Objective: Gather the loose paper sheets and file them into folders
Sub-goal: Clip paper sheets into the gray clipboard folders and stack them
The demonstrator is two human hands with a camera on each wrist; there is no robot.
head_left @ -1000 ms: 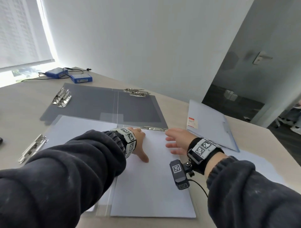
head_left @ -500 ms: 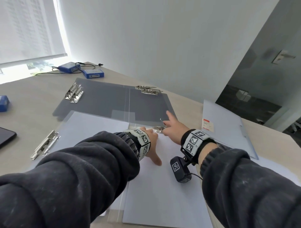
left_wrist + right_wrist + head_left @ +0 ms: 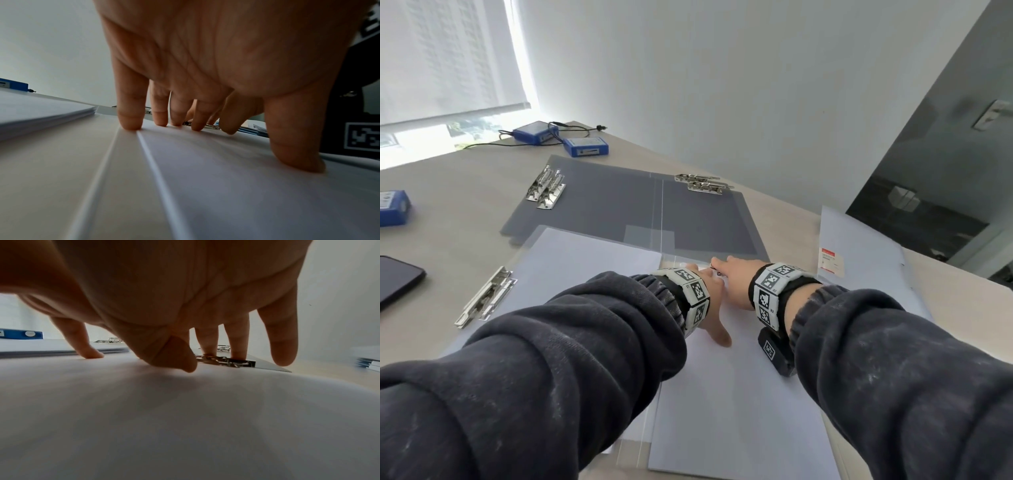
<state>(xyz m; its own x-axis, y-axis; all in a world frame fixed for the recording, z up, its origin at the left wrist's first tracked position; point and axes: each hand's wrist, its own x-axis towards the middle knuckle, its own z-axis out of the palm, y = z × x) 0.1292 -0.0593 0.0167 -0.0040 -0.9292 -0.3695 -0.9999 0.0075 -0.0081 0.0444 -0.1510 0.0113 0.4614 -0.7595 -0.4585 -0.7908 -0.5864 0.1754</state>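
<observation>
A clear folder lies open in front of me, and a stack of white paper sheets (image 3: 739, 411) covers its right half. My left hand (image 3: 710, 291) presses on the top of that stack with spread, straight fingers (image 3: 129, 120) and the thumb down on the paper. Just right of it, my right hand (image 3: 736, 284) reaches to the metal clip (image 3: 226, 361) at the stack's far edge. Its straight fingers (image 3: 207, 344) rest on the clip, and the thumb tip touches the paper beside it. More sheets (image 3: 585, 260) lie on the folder's left half.
A grey open folder (image 3: 619, 209) with metal clips lies behind the clear one. To the right is a closed pale folder (image 3: 866, 260) with a red label. Another clip (image 3: 486, 298) sits at the clear folder's left edge. Blue boxes (image 3: 585, 146) and a phone (image 3: 397, 281) are on the left.
My right hand moved forward off the sheet to the metal clip and now rests its fingers on it. The left hand stayed pressed on the stack. My view shifted closer.
</observation>
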